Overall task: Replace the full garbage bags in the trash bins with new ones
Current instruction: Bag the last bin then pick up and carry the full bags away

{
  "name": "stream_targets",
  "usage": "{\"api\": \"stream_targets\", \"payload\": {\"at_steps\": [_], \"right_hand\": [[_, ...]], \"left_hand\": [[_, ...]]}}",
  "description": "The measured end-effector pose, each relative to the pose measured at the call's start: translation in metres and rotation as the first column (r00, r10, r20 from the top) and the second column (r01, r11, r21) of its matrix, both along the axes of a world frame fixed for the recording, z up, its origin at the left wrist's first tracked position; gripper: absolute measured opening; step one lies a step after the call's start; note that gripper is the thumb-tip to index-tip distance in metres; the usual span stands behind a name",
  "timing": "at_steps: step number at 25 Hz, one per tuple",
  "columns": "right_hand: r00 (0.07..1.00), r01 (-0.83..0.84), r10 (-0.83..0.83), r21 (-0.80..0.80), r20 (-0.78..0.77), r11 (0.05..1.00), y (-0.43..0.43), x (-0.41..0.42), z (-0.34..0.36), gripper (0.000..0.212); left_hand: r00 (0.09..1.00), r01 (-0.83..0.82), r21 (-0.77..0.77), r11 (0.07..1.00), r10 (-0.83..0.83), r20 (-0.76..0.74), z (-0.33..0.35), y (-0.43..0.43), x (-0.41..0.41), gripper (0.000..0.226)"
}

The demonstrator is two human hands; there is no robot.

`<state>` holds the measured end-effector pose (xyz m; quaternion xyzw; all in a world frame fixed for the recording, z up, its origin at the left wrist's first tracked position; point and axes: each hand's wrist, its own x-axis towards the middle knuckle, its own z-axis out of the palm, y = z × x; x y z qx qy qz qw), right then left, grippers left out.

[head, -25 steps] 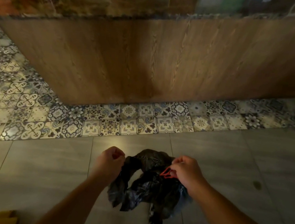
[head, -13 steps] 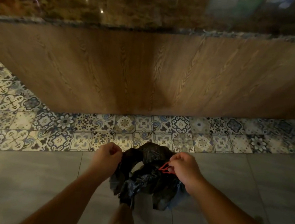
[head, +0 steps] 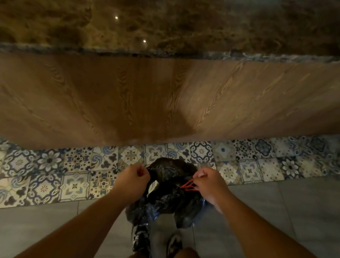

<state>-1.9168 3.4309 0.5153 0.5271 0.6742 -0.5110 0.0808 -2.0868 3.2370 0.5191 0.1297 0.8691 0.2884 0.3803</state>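
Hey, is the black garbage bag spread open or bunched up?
Bunched up. The black garbage bag hangs crumpled between the left hand and right hand, which pinches its red drawstring; no open mouth shows.

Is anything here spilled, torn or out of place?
Nothing stands out. The black bag hangs crumpled between the left hand and the right hand, which pinches its red drawstring. No tear or spill shows on the floor around it.

Black garbage bag [head: 169, 195] with red drawstring [head: 187, 185]; blue-and-white patterned floor tiles [head: 76, 173]; brown wood-grain counter front [head: 125, 102].
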Motion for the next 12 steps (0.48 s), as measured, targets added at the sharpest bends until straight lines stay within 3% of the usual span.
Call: {"api": "stream_targets", "payload": {"at_steps": [6, 12], "right_hand": [[0.989, -0.115, 0.116, -0.015, 0.095, 0.993, 0.064, -0.062, -0.049, 0.022], [0.977, -0.163, 0.167, -0.046, 0.130, 0.986, 0.125, -0.120, -0.149, 0.022]], "left_hand": [[0.997, -0.064, -0.047, 0.997, 0.067, 0.050, -0.058, 0.051, -0.058, 0.013], [0.991, -0.120, -0.131, 0.984, 0.125, 0.038, -0.156, 0.100, -0.111, 0.015]]}}
